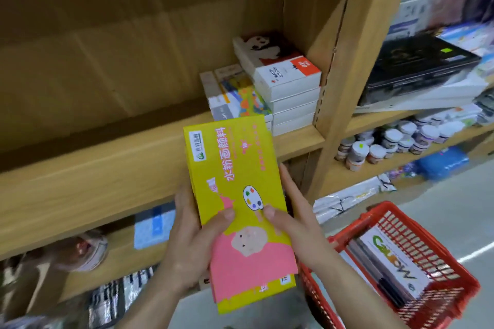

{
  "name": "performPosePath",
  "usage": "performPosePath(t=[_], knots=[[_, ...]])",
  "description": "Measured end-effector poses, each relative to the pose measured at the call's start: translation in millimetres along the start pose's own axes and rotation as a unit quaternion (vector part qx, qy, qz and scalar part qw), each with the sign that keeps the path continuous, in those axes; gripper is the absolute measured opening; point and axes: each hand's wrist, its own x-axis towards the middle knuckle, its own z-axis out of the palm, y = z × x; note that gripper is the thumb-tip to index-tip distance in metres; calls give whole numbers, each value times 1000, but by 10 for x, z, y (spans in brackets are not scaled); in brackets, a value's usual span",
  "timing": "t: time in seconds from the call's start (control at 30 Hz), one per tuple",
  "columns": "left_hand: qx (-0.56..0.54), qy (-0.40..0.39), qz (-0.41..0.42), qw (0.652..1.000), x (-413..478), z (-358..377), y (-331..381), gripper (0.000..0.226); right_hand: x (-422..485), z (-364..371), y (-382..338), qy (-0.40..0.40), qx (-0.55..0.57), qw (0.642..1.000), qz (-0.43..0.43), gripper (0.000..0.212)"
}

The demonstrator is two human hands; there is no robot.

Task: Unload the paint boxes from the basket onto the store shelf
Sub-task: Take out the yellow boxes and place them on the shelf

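I hold a stack of flat yellow-and-pink paint boxes with both hands in front of the wooden shelf. My left hand grips the stack's left edge, thumb on top. My right hand grips the right edge, thumb on the cover. The stack's far end reaches the shelf's front edge. A red plastic basket stands at the lower right with a white paint box and several darker boxes inside. On the shelf's right end sit a pile of white water-colour boxes and colourful boxes.
A wooden upright divides the shelf from the bay on the right, which holds dark flat cases and small paint jars. Lower shelves carry packaged goods. Grey floor lies beyond the basket. Most of the shelf board left of the piles is bare.
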Motion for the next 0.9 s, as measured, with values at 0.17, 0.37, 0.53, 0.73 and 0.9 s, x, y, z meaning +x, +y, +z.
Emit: performPosePath(t=[0.17,0.37,0.53,0.73,0.9], knots=[[14,30,49,998,408,-785,66,62,575,735,-272,-28,-76,997,2,61],[-53,53,1,997,1007,-1359,-6,60,1181,1382,-297,-16,-153,988,24,33],[-37,38,-25,998,1372,-1472,69,61,1505,1512,-310,31,-197,976,91,58],[12,51,-121,991,1485,-1490,81,38,1584,1470,-301,38,-176,971,157,39],[12,66,-56,996,937,-1646,-34,86,1169,1270,-197,39,-156,984,74,54]])
